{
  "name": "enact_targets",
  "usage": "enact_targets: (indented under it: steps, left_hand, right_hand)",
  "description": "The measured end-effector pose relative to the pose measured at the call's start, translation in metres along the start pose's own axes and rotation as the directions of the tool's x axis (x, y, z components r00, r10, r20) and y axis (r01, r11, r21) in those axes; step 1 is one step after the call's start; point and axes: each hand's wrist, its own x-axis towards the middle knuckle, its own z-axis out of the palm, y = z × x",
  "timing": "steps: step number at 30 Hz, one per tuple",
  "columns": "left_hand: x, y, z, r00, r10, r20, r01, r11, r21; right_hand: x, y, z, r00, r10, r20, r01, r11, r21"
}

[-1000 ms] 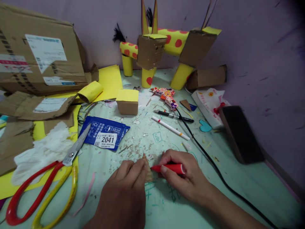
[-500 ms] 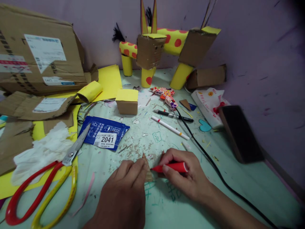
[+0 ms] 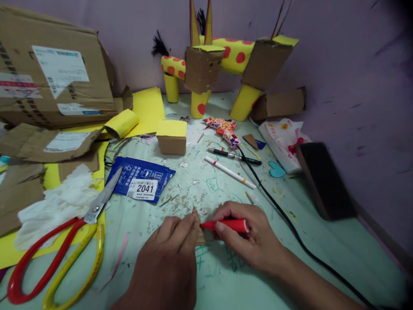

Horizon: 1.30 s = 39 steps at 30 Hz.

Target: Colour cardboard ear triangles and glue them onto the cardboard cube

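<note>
A small pointed piece of brown cardboard (image 3: 201,237) lies on the pale green tabletop. My left hand (image 3: 167,254) presses it down with closed fingers, which cover its left part. In my right hand (image 3: 250,237) is a red marker (image 3: 234,225), gripped with its tip pointing left. The tip touches or hovers just over the cardboard; I cannot tell which. Beyond my hands a white marker (image 3: 230,172) and a black pen (image 3: 234,156) lie side by side. Big scissors (image 3: 96,209) with red and yellow handles rest at the left, blades on a blue packet (image 3: 142,178).
At the back stand yellow, red-spotted animal figures (image 3: 204,69) with cardboard heads. A yellow-topped cardboard block (image 3: 172,140) sits before them. A large carton (image 3: 74,38) fills the left. At right are a phone (image 3: 325,181) and a black cord (image 3: 280,204) leading to a flower-patterned tool (image 3: 226,129).
My right hand has shifted slightly left, carrying the red marker's tip farther over the cardboard piece. The left hand stays almost still.
</note>
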Motion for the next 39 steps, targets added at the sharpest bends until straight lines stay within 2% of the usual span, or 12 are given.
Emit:
enact_targets:
  steps: [6, 11, 16, 19, 22, 26, 32, 39]
  left_hand:
    - [-0.001, -0.001, 0.002, 1.0, 0.012, -0.016, -0.012, 1.0, 0.005]
    - [-0.001, 0.0, 0.001, 1.0, -0.013, 0.025, 0.013, 1.0, 0.004]
    - [-0.001, -0.001, 0.002, 1.0, 0.007, -0.024, -0.007, 1.0, -0.001]
    - [-0.001, -0.002, 0.003, 0.999, 0.011, -0.031, -0.011, 1.0, 0.002]
    - [-0.001, -0.002, 0.003, 0.998, 0.028, -0.048, -0.028, 1.0, 0.004]
    - [0.0, -0.002, 0.002, 0.999, 0.027, -0.044, -0.027, 1.0, 0.0]
    - [0.003, -0.001, 0.0, 0.991, 0.044, -0.123, -0.044, 0.999, 0.004]
    - [0.004, -0.002, 0.0, 0.988, 0.039, -0.152, -0.045, 0.998, -0.033]
  right_hand:
    - [-0.002, 0.0, 0.0, 0.997, -0.071, 0.008, 0.071, 0.997, -0.028]
    - [-0.002, 0.001, -0.001, 0.999, 0.034, -0.012, -0.033, 0.998, 0.061]
    - [-0.001, 0.001, 0.0, 0.992, -0.128, 0.017, 0.129, 0.991, -0.037]
    - [-0.003, 0.001, 0.0, 0.987, -0.159, 0.025, 0.16, 0.987, -0.028]
    - [-0.008, -0.001, -0.001, 0.996, -0.088, -0.008, 0.088, 0.995, 0.04]
    - [-0.019, -0.004, -0.004, 0.99, 0.03, -0.137, -0.006, 0.986, 0.168]
    - [-0.02, -0.006, -0.001, 0.965, -0.05, -0.258, 0.041, 0.998, -0.038]
    - [-0.019, 0.005, 0.008, 0.956, -0.176, -0.235, 0.152, 0.981, -0.119]
